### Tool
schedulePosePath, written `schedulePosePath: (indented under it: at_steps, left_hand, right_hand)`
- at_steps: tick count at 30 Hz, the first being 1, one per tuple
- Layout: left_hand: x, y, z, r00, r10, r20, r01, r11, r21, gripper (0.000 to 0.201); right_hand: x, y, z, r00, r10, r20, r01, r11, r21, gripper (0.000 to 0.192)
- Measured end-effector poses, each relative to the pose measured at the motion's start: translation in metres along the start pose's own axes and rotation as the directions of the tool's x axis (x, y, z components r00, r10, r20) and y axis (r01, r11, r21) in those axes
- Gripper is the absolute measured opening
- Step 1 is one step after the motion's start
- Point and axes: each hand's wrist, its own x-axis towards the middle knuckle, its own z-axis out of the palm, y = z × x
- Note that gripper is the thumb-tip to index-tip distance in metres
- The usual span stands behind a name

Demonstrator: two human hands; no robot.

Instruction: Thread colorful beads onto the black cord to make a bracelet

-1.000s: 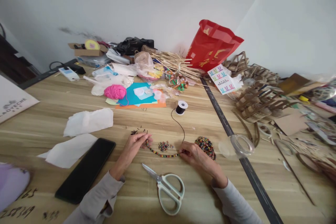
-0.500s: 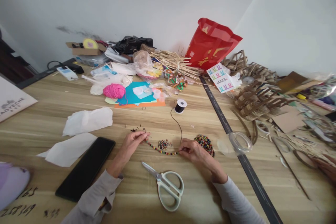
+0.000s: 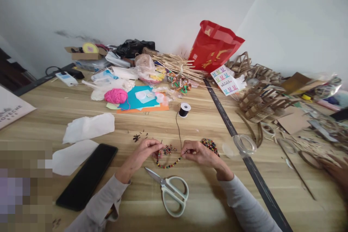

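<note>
Lower-left corner is pixelated, contents unreadable. Both hands, left hand (image 3: pixel 144 150) and right hand (image 3: pixel 196 152), pinch the bead string (image 3: pixel 166 165) ends. Cluttered wooden surface (image 3: pixel 206 195), white walls.

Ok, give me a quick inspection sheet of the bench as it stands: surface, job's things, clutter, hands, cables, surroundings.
Surface: wooden table, a dark strip running across it.
Job's things: beaded strand hanging in a loop between both hands; black cord leads to a spool; loose beads and a bead pile close by.
Clutter: scissors, black phone, white tissues, pink yarn, red bag, clear tape roll, cardboard pieces.
Hands: left hand and right hand each pinch one end of the strand.
Cables: dark cable at the far left edge.
Surroundings: plain white wall; another person's hand at the right edge.
</note>
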Motion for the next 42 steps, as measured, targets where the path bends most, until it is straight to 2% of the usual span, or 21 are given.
schedulePosePath:
  at_steps: [3,6,9,16,20,23,29,37,42]
  left_hand:
    - [0.006,0.001,0.008,0.999,-0.036,0.016,0.036,0.999,0.013,0.025]
    - [0.013,0.003,0.016,0.996,-0.076,0.043,0.076,0.997,0.001,0.028]
    - [0.020,0.005,0.022,0.993,-0.099,0.062,0.099,0.995,-0.006,0.029]
    - [0.034,-0.002,0.029,0.991,-0.037,0.129,0.034,0.999,0.019,0.032]
    - [0.034,-0.006,0.031,0.987,0.000,0.159,-0.006,0.999,0.034,0.035]
    - [0.032,-0.004,0.032,0.985,-0.012,0.173,0.008,1.000,0.024,0.037]
    - [0.028,0.002,0.031,0.982,-0.064,0.179,0.057,0.997,0.045,0.035]
    - [0.029,-0.001,0.030,0.986,-0.038,0.162,0.030,0.998,0.050,0.035]
    - [0.026,-0.005,0.029,0.987,-0.062,0.149,0.071,0.996,-0.059,0.043]
  right_hand:
    - [0.008,-0.008,-0.005,0.996,-0.051,0.069,0.057,0.994,-0.089,0.011]
    - [0.018,-0.015,-0.007,0.992,-0.101,0.072,0.113,0.973,-0.199,0.010]
    - [0.026,-0.017,-0.007,0.989,-0.131,0.064,0.142,0.960,-0.240,0.009]
    - [0.028,-0.013,-0.009,0.989,-0.145,0.021,0.145,0.951,-0.272,0.007]
    - [0.027,-0.013,-0.010,0.987,-0.162,0.013,0.158,0.936,-0.316,0.007]
    - [0.026,-0.016,-0.009,0.985,-0.170,0.002,0.161,0.925,-0.343,0.007]
    - [0.026,-0.022,-0.008,0.983,-0.179,-0.036,0.159,0.937,-0.312,0.012]
    - [0.027,-0.012,-0.005,0.984,-0.171,-0.051,0.147,0.939,-0.310,0.008]
    - [0.028,-0.009,-0.004,0.982,-0.177,-0.066,0.149,0.940,-0.307,0.008]
